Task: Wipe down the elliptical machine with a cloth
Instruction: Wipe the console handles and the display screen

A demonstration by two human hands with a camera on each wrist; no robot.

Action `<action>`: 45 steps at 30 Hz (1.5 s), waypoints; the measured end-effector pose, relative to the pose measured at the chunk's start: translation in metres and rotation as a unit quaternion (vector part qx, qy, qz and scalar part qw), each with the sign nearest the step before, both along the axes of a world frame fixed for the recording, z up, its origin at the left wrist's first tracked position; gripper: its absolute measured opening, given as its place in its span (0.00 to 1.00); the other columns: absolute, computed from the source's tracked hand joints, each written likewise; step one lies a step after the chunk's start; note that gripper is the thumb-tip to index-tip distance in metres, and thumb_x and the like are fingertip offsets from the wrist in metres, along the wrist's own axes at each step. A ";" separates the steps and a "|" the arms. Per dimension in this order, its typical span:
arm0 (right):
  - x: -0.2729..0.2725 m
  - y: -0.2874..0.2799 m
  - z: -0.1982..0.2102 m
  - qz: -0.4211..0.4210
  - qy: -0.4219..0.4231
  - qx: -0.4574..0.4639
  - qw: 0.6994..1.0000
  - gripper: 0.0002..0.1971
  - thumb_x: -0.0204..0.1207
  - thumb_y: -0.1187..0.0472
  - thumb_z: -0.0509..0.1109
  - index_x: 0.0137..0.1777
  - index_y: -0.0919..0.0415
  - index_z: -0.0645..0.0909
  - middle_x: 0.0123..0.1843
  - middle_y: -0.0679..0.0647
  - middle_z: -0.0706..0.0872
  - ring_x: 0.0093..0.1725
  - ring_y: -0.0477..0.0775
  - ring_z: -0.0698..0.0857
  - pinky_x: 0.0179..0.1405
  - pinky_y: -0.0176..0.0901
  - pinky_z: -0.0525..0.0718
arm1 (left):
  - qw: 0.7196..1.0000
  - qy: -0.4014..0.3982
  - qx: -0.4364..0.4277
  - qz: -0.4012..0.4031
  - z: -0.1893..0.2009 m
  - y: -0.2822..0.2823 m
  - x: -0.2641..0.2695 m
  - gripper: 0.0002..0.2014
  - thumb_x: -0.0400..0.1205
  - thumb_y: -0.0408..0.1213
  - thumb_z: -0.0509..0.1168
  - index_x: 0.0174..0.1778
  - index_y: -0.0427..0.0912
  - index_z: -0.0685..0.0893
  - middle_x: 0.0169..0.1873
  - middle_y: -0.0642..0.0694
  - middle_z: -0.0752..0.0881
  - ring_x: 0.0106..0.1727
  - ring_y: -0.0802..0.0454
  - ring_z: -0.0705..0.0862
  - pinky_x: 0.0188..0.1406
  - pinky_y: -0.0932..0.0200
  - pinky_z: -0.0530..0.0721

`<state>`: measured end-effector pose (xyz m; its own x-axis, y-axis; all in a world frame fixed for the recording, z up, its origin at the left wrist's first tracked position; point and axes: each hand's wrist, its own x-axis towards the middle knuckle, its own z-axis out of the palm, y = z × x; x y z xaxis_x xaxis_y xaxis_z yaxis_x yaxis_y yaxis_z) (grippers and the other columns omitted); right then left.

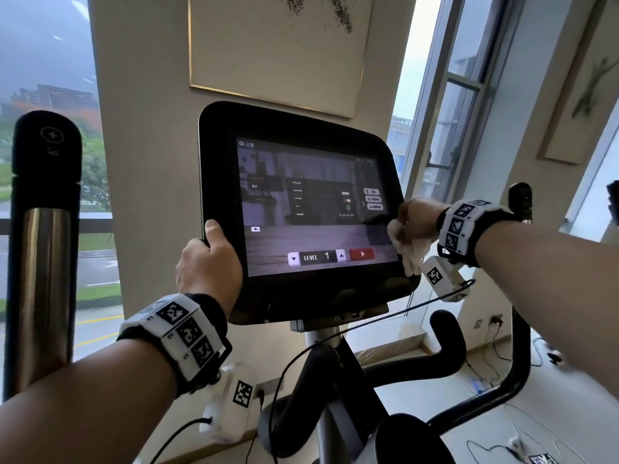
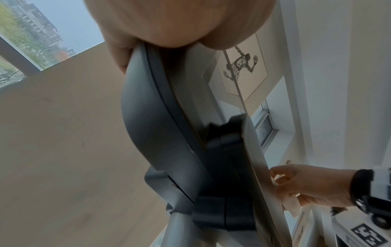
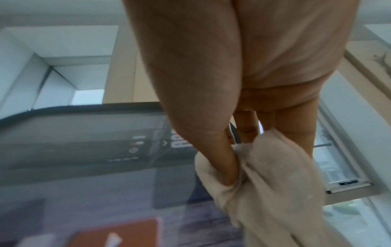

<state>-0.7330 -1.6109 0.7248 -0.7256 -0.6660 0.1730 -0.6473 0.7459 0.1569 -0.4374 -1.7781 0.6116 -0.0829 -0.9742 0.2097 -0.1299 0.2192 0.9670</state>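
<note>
The elliptical's black console (image 1: 301, 128) fills the middle of the head view, its touchscreen (image 1: 311, 209) lit with a menu, "LEVEL 1" and a red play button. My left hand (image 1: 209, 259) grips the console's left edge, thumb on the front bezel; from the left wrist camera that edge (image 2: 143, 107) runs away under my palm. My right hand (image 1: 413, 219) holds a bunched cream cloth (image 1: 407, 246) against the screen's right side. The right wrist view shows my thumb (image 3: 220, 158) pressed into the cloth (image 3: 275, 192), fingers curled behind it.
A chrome and black moving handlebar (image 1: 43, 236) stands at the left. Black fixed handlebars (image 1: 449, 349) curve below the console, with another grip (image 1: 520, 199) at the right. A cable (image 1: 335, 339) hangs across the console's post. A framed picture (image 1: 278, 45) hangs behind. Windows flank the wall.
</note>
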 end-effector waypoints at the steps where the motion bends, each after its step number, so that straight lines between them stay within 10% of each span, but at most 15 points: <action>1: 0.003 0.002 0.000 0.010 0.000 -0.007 1.000 0.13 0.78 0.52 0.75 0.59 0.53 0.83 0.57 0.54 0.86 0.54 0.56 0.85 0.45 0.43 0.83 | 1.000 -0.002 -0.001 -0.001 0.000 0.001 0.000 0.36 0.90 0.63 0.45 0.65 0.35 0.85 0.62 0.33 0.87 0.63 0.31 0.82 0.59 0.42 0.74; 17: 0.058 -0.017 -0.014 0.074 0.007 0.000 0.997 0.08 0.70 0.56 0.81 0.41 0.54 0.84 0.46 0.54 0.86 0.44 0.53 0.84 0.31 0.37 0.76 | 1.000 -0.003 0.005 0.001 0.002 0.003 0.001 0.34 0.91 0.63 0.45 0.65 0.36 0.85 0.62 0.34 0.87 0.52 0.41 0.74 0.54 0.48 0.68; 26: 0.095 -0.037 -0.026 0.191 -0.045 -0.076 0.978 0.09 0.70 0.53 0.82 0.48 0.50 0.86 0.49 0.48 0.89 0.49 0.51 0.86 0.46 0.42 0.81 | 1.000 -0.004 0.004 0.002 0.002 0.003 0.001 0.34 0.91 0.63 0.45 0.64 0.37 0.85 0.60 0.35 0.87 0.52 0.40 0.75 0.54 0.48 0.68; 32: 0.086 -0.024 -0.028 0.175 -0.058 -0.095 0.978 0.06 0.74 0.57 0.79 0.49 0.53 0.86 0.44 0.45 0.87 0.45 0.46 0.86 0.36 0.38 0.80 | 1.000 0.012 0.009 -0.006 0.002 0.004 0.001 0.35 0.91 0.63 0.44 0.65 0.38 0.85 0.60 0.37 0.86 0.54 0.40 0.76 0.56 0.48 0.69; 38: 0.088 -0.023 -0.027 0.153 -0.053 -0.089 0.983 0.05 0.73 0.59 0.77 0.47 0.55 0.87 0.44 0.47 0.89 0.46 0.50 0.87 0.36 0.38 0.81 | 0.999 0.052 0.009 -0.009 0.005 0.009 0.004 0.34 0.93 0.57 0.42 0.78 0.37 0.81 0.76 0.35 0.82 0.77 0.34 0.77 0.78 0.42 0.68; 45: 0.154 -0.049 -0.027 0.267 -0.051 -0.093 0.958 0.05 0.74 0.58 0.74 0.48 0.50 0.85 0.48 0.49 0.89 0.49 0.52 0.86 0.45 0.41 0.80 | 0.998 0.056 0.012 -0.013 0.006 0.009 0.004 0.32 0.94 0.55 0.42 0.79 0.37 0.81 0.77 0.36 0.81 0.79 0.35 0.76 0.79 0.44 0.67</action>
<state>-0.5790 -1.6604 0.6974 -0.3096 -0.9115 0.2706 -0.9492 0.3131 -0.0316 -0.4333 -1.7688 0.6175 -0.0852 -0.9772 0.1947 -0.0162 0.1967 0.9803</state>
